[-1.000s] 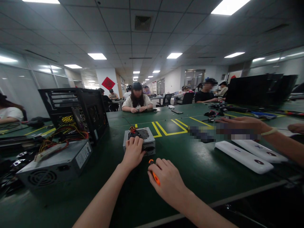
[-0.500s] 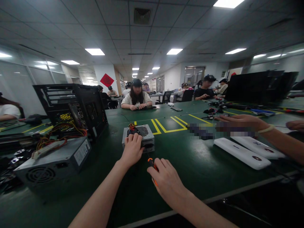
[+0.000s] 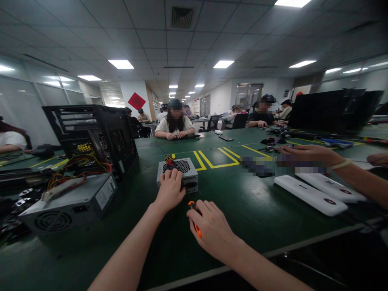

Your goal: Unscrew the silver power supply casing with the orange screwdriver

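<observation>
Two white slabs (image 3: 311, 195) lie rightward — a black monitor (image 3: 318, 112) beyond.

Green table (image 3: 233, 202) under power supply (image 3: 192, 173), black computer case (image 3: 123, 137), white devices (image 3: 312, 195)

dull metal is shown by the small psu (image 3: 188, 169), pierced into mesh on top, and by the smooth large psu (image 3: 75, 202). plastic is seen on the screwdriver (image 3: 198, 231) handle. light is reflected by the smooth, glossy worktop (image 3: 236, 194).
</observation>
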The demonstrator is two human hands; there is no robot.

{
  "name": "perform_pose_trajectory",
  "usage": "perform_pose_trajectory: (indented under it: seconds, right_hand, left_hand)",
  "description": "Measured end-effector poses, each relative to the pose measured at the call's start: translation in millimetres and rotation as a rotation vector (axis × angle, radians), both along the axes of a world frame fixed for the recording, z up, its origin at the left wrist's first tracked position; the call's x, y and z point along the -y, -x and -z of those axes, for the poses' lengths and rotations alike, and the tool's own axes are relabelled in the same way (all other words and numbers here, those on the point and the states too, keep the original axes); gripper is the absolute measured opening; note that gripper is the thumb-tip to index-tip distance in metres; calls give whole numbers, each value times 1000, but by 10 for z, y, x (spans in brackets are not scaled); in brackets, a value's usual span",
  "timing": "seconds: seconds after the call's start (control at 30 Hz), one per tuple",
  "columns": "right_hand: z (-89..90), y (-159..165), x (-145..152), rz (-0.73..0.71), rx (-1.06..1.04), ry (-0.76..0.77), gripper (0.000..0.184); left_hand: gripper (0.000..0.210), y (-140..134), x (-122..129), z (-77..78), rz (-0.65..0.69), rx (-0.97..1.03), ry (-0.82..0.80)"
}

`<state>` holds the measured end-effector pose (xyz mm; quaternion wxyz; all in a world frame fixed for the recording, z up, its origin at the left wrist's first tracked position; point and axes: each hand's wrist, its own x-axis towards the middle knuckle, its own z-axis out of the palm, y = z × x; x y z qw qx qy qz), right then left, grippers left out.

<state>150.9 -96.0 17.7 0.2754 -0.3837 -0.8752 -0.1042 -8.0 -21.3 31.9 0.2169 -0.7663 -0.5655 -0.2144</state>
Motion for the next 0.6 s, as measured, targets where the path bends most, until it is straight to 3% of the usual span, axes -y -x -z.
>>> perform_pose_trajectory:
  seconds: [0.23,0.47,0.6]
  right_hand:
    - [35,-7,-50,-4,-112,9,13]
    - [68,-101,-70,-3,-408,106,10]
    - [88,-101,-58,-4,-402,131,10]
  left_hand:
    - [29,3,-6,5,-6,-12,-15]
    - [27,19,-19,1,-10,-20,5]
    - [27,29,-26,-1,-6,-27,6]
